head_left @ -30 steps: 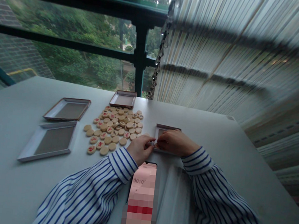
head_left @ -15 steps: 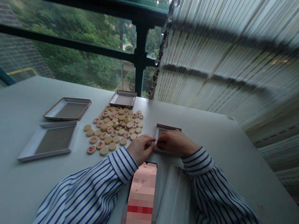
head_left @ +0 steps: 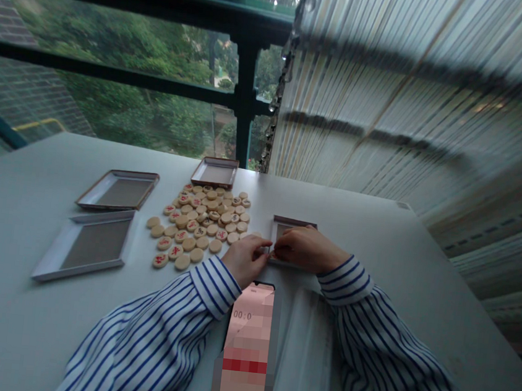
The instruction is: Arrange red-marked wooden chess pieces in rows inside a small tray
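Note:
My left hand (head_left: 247, 257) and my right hand (head_left: 304, 247) meet at the near left corner of a small square tray (head_left: 286, 224) on the white table (head_left: 17, 207). Both hands have their fingers curled in a pinch; what sits between the fingertips is too small to name. Just left of my left hand lies a spread of round wooden game pieces (head_left: 205, 217), some with red or dark characters on top. Both arms wear blue-and-white striped sleeves.
Three more shallow trays lie on the table: one at the far middle (head_left: 215, 172), two at the left (head_left: 118, 190) (head_left: 89, 244). A phone (head_left: 248, 343) rests between my forearms. A window railing runs behind the table; blinds hang at the right.

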`<act>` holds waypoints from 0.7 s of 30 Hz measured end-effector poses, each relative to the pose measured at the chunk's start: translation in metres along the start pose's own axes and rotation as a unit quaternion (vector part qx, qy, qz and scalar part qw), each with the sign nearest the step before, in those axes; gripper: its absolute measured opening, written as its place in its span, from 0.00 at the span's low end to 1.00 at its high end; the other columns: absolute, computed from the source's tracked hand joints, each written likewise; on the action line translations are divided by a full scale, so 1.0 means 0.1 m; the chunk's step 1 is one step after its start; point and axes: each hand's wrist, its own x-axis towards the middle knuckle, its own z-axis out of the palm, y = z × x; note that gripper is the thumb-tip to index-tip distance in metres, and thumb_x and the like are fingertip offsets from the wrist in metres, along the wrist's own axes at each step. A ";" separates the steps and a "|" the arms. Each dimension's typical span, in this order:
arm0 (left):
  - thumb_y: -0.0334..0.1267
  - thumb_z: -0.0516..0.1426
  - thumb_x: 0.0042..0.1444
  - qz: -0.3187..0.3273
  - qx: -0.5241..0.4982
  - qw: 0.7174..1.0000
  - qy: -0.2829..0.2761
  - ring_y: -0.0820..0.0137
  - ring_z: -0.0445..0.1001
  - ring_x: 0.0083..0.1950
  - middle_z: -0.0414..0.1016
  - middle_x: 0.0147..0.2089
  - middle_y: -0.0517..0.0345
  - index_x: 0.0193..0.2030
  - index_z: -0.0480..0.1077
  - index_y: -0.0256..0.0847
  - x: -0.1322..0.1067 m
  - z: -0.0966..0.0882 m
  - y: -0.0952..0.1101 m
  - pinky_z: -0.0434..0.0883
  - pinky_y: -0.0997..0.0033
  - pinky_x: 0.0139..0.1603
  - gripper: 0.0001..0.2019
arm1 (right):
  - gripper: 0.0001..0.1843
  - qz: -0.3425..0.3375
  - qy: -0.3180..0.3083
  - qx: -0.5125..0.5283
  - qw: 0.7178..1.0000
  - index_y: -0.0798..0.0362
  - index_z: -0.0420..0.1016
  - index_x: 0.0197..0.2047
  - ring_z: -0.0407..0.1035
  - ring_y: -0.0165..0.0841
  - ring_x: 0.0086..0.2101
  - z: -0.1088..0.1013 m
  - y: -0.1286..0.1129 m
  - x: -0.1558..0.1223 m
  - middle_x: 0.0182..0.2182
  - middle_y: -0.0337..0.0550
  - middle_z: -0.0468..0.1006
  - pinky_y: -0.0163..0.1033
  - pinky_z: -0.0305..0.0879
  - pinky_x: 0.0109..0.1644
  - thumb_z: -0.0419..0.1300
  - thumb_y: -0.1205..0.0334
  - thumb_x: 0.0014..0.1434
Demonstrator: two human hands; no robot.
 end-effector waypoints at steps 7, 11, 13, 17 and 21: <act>0.27 0.56 0.46 0.011 -0.002 1.000 0.012 0.72 0.74 0.34 0.75 0.36 0.53 0.40 0.72 0.36 0.00 0.01 0.00 0.72 0.72 0.38 0.12 | 0.13 0.005 0.002 -0.007 1.000 0.50 0.76 0.32 0.69 0.32 0.34 0.01 0.00 -0.01 0.32 0.42 0.78 0.34 0.51 0.31 0.52 0.57 0.56; 0.28 0.56 0.46 0.010 0.001 1.000 0.016 0.70 0.74 0.37 0.75 0.37 0.53 0.40 0.72 0.37 0.00 0.02 -0.01 0.72 0.72 0.40 0.12 | 0.12 -0.001 0.003 -0.007 1.000 0.51 0.76 0.32 0.69 0.32 0.34 0.00 -0.01 0.00 0.32 0.42 0.78 0.34 0.51 0.31 0.52 0.58 0.56; 0.28 0.56 0.46 0.010 0.001 1.000 0.017 0.70 0.74 0.37 0.75 0.37 0.53 0.40 0.72 0.37 -0.01 0.02 0.00 0.73 0.71 0.40 0.12 | 0.13 0.000 0.003 -0.006 1.000 0.51 0.76 0.32 0.69 0.32 0.33 -0.01 -0.01 -0.01 0.31 0.42 0.78 0.34 0.51 0.31 0.52 0.57 0.56; 0.29 0.55 0.46 0.009 -0.004 1.000 0.015 0.70 0.75 0.37 0.75 0.37 0.52 0.40 0.72 0.36 0.00 0.01 0.01 0.73 0.72 0.38 0.12 | 0.13 0.007 0.005 -0.014 1.000 0.51 0.75 0.32 0.69 0.32 0.32 -0.05 0.01 -0.03 0.31 0.43 0.78 0.34 0.51 0.30 0.51 0.56 0.57; 0.29 0.54 0.47 -0.003 -0.030 0.999 0.012 0.72 0.75 0.33 0.75 0.38 0.51 0.40 0.71 0.35 0.00 0.00 0.01 0.73 0.74 0.34 0.12 | 0.14 0.046 0.042 -0.034 0.997 0.52 0.75 0.33 0.69 0.32 0.33 -0.09 0.03 -0.06 0.33 0.44 0.77 0.35 0.52 0.32 0.48 0.61 0.58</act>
